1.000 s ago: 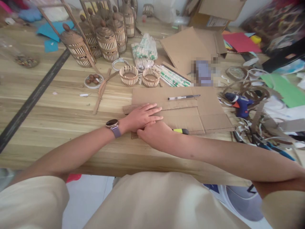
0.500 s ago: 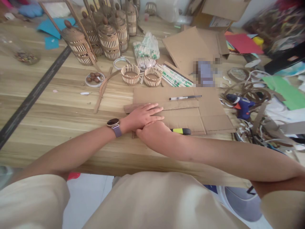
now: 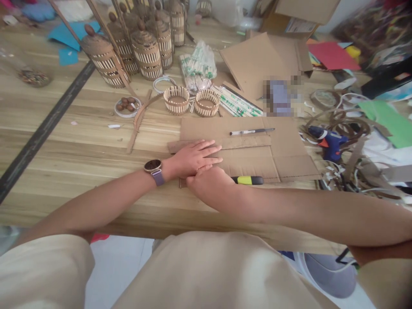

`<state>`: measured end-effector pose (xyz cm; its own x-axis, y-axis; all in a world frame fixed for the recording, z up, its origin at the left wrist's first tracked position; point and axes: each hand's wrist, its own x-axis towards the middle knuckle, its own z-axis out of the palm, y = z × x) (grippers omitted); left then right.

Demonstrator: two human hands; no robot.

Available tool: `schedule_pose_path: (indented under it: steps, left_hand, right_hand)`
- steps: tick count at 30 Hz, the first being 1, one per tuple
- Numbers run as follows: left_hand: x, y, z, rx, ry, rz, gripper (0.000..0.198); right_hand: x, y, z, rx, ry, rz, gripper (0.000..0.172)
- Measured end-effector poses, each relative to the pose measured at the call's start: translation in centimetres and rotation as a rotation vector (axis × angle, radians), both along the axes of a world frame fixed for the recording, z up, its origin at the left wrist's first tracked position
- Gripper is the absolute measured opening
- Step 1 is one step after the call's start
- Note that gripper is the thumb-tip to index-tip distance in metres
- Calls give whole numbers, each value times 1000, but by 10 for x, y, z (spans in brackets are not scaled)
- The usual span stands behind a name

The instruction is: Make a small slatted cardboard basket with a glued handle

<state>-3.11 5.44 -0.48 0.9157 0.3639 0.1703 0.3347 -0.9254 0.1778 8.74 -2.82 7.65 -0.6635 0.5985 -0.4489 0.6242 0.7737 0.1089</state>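
Cardboard sheet [image 3: 291,143] lies flat on the worktop [image 3: 77,167] close to the near edge, probably so that the person can lean weight straight down onto it. The left hand [image 3: 198,159] is spread palm-down over the sheet's left part and across a narrow cardboard strip [image 3: 247,142], fingers pointing right; it grips nothing and seems placed to keep both layers from sliding. The right hand [image 3: 210,182] is curled, its knuckles against the left hand's near side. A yellow-and-black handle [image 3: 246,180] sticks out to the right from behind the right wrist; whether the fingers have hold of it cannot be told, since they are hidden.

A pen [image 3: 252,131] rests on the sheet's far part, beyond the strip, perhaps so it is handy yet out of the way. Two small slatted baskets [image 3: 176,107] stand just beyond the sheet, and a glue gun [image 3: 333,141] lies among strips to the right.

Compared with a second ago, more of the handle shows, including black to the left of its yellow band. The left hand, strip and pen keep their places on the sheet; the whole view has shifted slightly.
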Motion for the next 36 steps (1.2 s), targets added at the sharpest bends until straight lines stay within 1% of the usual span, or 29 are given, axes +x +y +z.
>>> schedule_pose_path:
  steps: [2, 5, 8, 11, 13, 15, 17, 19, 24, 26, 29, 36]
  left_hand:
    - [0, 0, 2, 1, 3, -7, 40]
    - [0, -1, 3, 8, -14, -10, 40]
    - [0, -2, 1, 21, -36, -12, 39]
    - [0, -1, 1, 32, -48, -13, 39]
    - [-1, 1, 2, 34, -41, -14, 39]
    - [-1, 4, 4, 33, -15, -34, 39]
    - [-2, 8, 6, 35, 14, -63, 39]
    - [-3, 10, 7, 41, 20, -79, 40]
    - [-4, 10, 6, 47, 20, -68, 41]
    - [-4, 10, 6, 44, 33, -64, 42]
    - [-4, 9, 7, 40, 41, -58, 42]
    - [-3, 10, 7, 39, 38, -71, 41]
  right_hand:
    - [7, 1, 0, -2, -42, 1, 38]
    - [20, 1, 1, -39, -119, -1, 41]
    - [37, 1, 2, -46, -148, -36, 41]
    - [57, 5, 3, -60, -154, -69, 36]
    - [69, 9, 3, -91, -138, -81, 30]
    - [76, 11, 4, -104, -95, -100, 23]
    - [73, 10, 3, -88, -40, -114, 21]
    - [63, 8, 1, -55, -6, -100, 22]
    - [25, 4, -10, 77, 51, 38, 29]
    - [16, 5, -13, 96, 49, 62, 30]
    - [11, 7, -13, 90, 38, 63, 31]
    - [10, 6, -13, 85, 39, 71, 35]
